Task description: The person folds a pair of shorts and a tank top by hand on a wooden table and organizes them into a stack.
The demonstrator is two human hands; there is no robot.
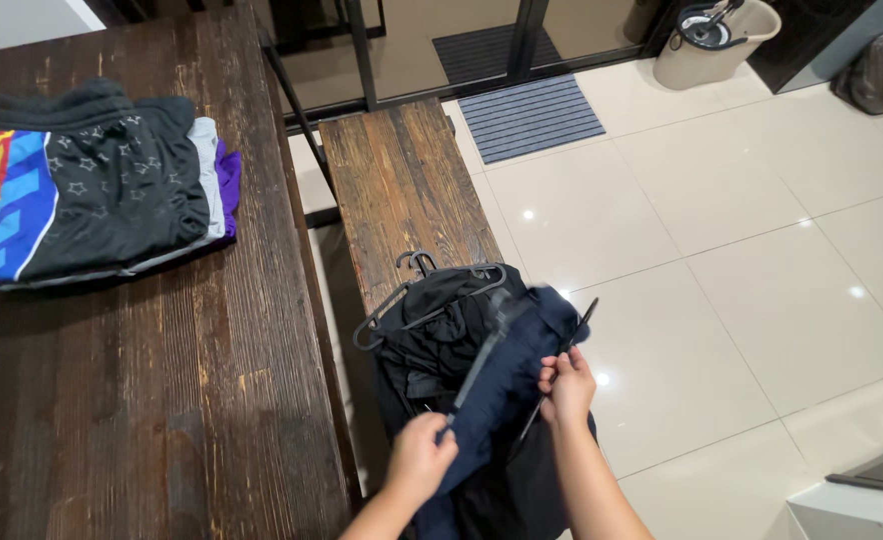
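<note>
My left hand (420, 455) grips a dark navy garment (507, 385) near its lower part, over a heap of black clothes (432, 340) on the wooden bench (402, 180). My right hand (568, 388) pinches the edge of the same navy garment together with a thin black hanger arm (574, 335). Black plastic hangers (417, 290) lie tangled on top of the heap, their hooks pointing away from me.
A stack of folded clothes (92, 185), dark with blue, yellow and purple parts, rests on the dark wooden table (162, 400) at left. Glossy white floor tiles (722, 240) spread to the right, with a striped grey mat (530, 117) and a beige mop bucket (717, 40) farther off.
</note>
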